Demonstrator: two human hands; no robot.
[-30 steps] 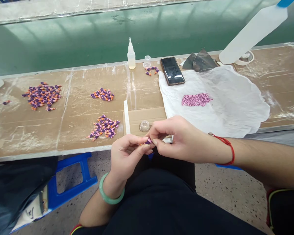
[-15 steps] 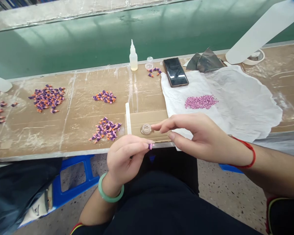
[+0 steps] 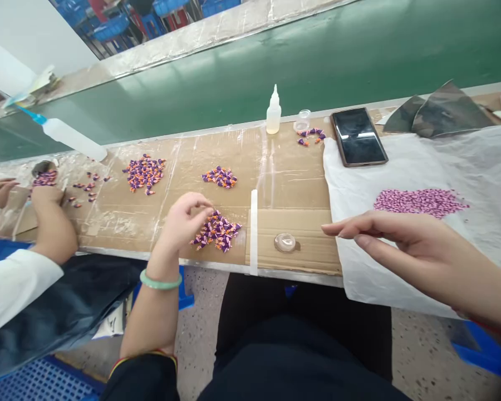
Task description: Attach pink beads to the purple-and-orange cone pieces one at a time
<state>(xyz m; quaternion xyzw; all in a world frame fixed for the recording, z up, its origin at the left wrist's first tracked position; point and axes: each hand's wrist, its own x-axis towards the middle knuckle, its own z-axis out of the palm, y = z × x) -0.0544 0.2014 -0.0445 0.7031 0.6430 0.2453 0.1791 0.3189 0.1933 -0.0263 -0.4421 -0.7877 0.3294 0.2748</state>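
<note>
My left hand (image 3: pixel 187 220), with a green bangle at the wrist, reaches to the upper edge of a pile of small purple-and-pink pieces (image 3: pixel 217 233). Its thumb and index finger curve together in a pinch; whatever is between the tips is hidden. My right hand (image 3: pixel 413 253) hovers palm down at the left part of a white sheet (image 3: pixel 363 267), fingers stretched out and thumb apart, holding nothing visible. Between the hands, a small clear round dish (image 3: pixel 284 242) sits on a cardboard piece (image 3: pixel 313 223). A white strip (image 3: pixel 254 231) lies along that cardboard's left side.
Small pink pieces (image 3: pixel 421 203) are heaped on the sheet, below a phone (image 3: pixel 359 136). A dropper bottle (image 3: pixel 274 114) and clear cup (image 3: pixel 303 118) stand at the back. More purple-and-orange piles (image 3: pixel 145 174) lie leftward. A co-worker's hand (image 3: pixel 45 195) is at far left.
My left hand has moved left from beside the dish to the purple-and-pink pile; the piece it pinched is no longer visible. My right hand has drawn away from the dish. The view has turned left.
</note>
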